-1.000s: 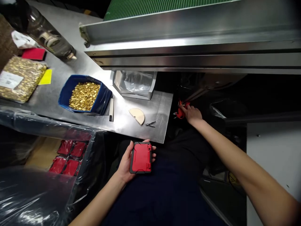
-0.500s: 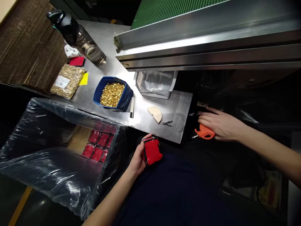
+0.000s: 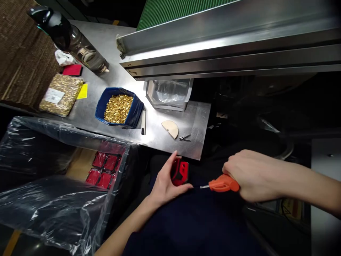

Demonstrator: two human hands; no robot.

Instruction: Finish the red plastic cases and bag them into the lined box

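Note:
My left hand (image 3: 166, 183) is wrapped around a small red-and-black block (image 3: 181, 172), seen partly edge-on, with a cut-out shape in its near face. The thumb and forefinger stretch past its sides. Closed round an orange air blow gun (image 3: 223, 183), my right hand (image 3: 247, 174) points its thin metal nozzle left, level with the block's lower edge and a short gap away. Above them on the metal table lie a half-round cream piece (image 3: 170, 128) and small metal nippers (image 3: 184, 137).
A plastic-lined bin (image 3: 128, 160) at left holds several red-and-black blocks. On the metal table (image 3: 112, 46) are a blue tub (image 3: 135, 113) of gold pieces, a cutter knife (image 3: 143, 121), a grey tray (image 3: 183, 106), a bag (image 3: 61, 96) and a bottle (image 3: 85, 49). A green conveyor (image 3: 170, 12) runs above.
My right hand has drawn the air blow gun down and left toward the block, turning its nozzle to it. My left hand has tilted the block from face-on to nearly edge-on.

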